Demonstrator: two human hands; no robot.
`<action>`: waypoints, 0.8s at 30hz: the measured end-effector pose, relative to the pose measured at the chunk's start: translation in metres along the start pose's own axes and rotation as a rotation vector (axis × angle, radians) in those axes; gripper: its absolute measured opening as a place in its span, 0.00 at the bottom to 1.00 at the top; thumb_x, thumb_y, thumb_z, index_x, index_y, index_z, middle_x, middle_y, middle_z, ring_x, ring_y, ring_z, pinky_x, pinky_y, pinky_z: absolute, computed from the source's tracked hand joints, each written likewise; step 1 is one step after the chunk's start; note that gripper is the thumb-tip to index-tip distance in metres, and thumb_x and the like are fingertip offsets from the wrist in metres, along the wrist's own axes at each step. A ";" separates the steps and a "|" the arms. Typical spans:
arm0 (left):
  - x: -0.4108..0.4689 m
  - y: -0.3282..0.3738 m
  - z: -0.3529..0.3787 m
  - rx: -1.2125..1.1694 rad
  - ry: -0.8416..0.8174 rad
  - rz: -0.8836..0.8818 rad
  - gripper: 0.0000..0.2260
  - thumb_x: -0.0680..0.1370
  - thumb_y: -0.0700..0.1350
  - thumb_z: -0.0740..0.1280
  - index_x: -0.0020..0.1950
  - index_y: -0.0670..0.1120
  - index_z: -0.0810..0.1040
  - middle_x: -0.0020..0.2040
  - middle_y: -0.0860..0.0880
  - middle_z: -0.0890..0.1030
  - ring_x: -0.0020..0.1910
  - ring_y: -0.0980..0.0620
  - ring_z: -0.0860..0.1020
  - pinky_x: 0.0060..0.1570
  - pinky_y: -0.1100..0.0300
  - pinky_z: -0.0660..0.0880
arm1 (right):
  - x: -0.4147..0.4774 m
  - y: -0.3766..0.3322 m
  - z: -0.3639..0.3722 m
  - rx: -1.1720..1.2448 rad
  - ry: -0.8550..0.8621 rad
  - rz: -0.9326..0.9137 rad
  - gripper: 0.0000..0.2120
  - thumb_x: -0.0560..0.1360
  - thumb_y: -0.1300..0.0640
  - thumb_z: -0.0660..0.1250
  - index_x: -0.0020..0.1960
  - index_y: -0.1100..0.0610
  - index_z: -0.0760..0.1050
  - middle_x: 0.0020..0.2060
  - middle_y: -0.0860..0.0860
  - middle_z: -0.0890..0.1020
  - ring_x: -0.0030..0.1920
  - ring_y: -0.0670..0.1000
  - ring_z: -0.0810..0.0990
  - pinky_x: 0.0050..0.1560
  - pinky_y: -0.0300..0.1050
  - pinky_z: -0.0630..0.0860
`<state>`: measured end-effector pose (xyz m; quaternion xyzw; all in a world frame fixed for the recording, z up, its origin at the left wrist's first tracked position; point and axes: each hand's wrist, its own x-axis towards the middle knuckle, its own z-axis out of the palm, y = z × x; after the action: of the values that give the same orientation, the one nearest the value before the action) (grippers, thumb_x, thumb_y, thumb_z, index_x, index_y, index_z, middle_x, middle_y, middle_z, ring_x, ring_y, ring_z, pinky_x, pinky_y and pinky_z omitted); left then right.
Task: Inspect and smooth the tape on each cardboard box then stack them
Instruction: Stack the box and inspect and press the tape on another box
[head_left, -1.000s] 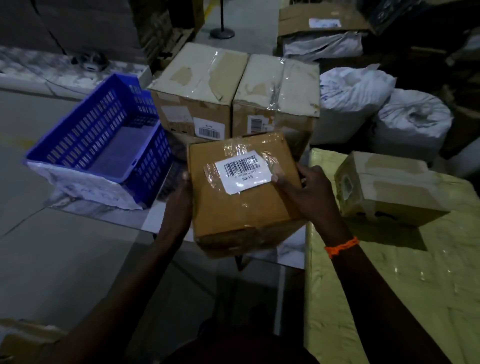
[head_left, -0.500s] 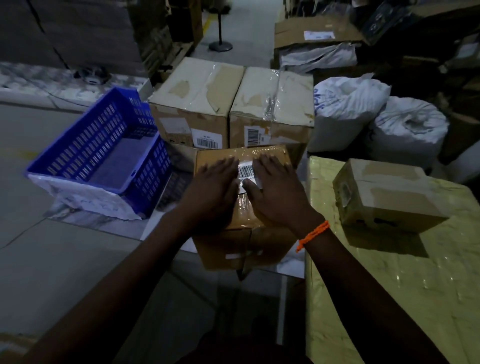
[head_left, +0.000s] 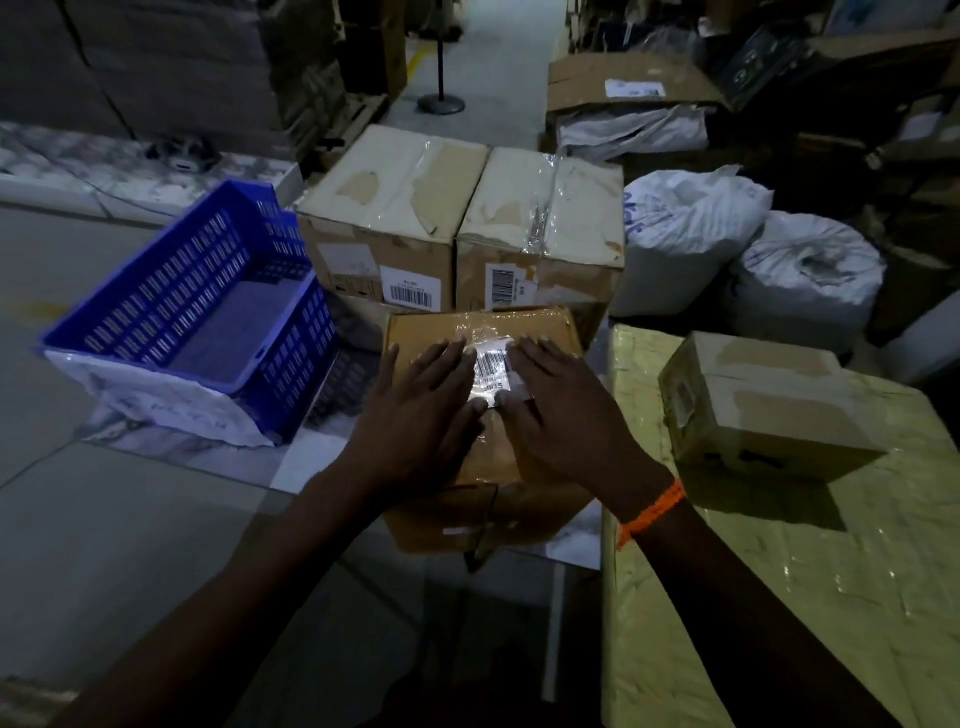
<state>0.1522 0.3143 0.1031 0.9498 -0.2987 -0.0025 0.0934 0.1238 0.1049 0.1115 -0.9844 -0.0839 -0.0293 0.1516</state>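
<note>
1. A second ago you gripped the brown box (head_left: 431, 332) by its sides; now it sits in front of you.
2. Left hand (head_left: 421, 415) and right hand (head_left: 561, 415) press flat on its taped top, fingers straight, gripping nothing, flanking the barcode label (head_left: 491, 364).
3. Judgement: smoothing under way; stacking pending.

We stand in a dim warehouse: grey floor (head_left: 104, 545) at 9 o'clock, a brighter aisle (head_left: 501, 73) at 12 with a post on a round base (head_left: 441, 103), and what may be white sacks (head_left: 691, 234) at 2.
</note>
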 end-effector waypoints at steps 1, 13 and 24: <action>-0.009 -0.001 0.001 -0.004 0.020 0.028 0.34 0.81 0.64 0.42 0.82 0.48 0.59 0.83 0.47 0.56 0.82 0.48 0.52 0.79 0.38 0.45 | -0.010 0.002 -0.002 0.006 0.037 -0.032 0.34 0.81 0.39 0.48 0.79 0.58 0.66 0.79 0.56 0.67 0.80 0.57 0.63 0.79 0.57 0.61; -0.063 0.000 0.025 -0.097 0.106 0.186 0.24 0.86 0.55 0.51 0.82 0.49 0.61 0.82 0.50 0.58 0.82 0.51 0.56 0.79 0.52 0.51 | -0.074 0.019 0.035 -0.036 0.240 -0.189 0.24 0.87 0.46 0.52 0.75 0.56 0.72 0.75 0.53 0.74 0.78 0.51 0.68 0.79 0.53 0.59; -0.036 -0.012 0.004 -0.664 0.373 -0.200 0.27 0.80 0.56 0.64 0.78 0.49 0.67 0.79 0.49 0.65 0.77 0.51 0.63 0.70 0.53 0.65 | -0.022 0.031 -0.013 0.814 0.259 0.405 0.21 0.82 0.48 0.69 0.73 0.52 0.74 0.67 0.46 0.79 0.65 0.47 0.78 0.58 0.44 0.77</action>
<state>0.1292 0.3440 0.0954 0.8764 -0.1654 0.0643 0.4477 0.1073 0.0682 0.1128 -0.8299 0.1246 -0.0865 0.5368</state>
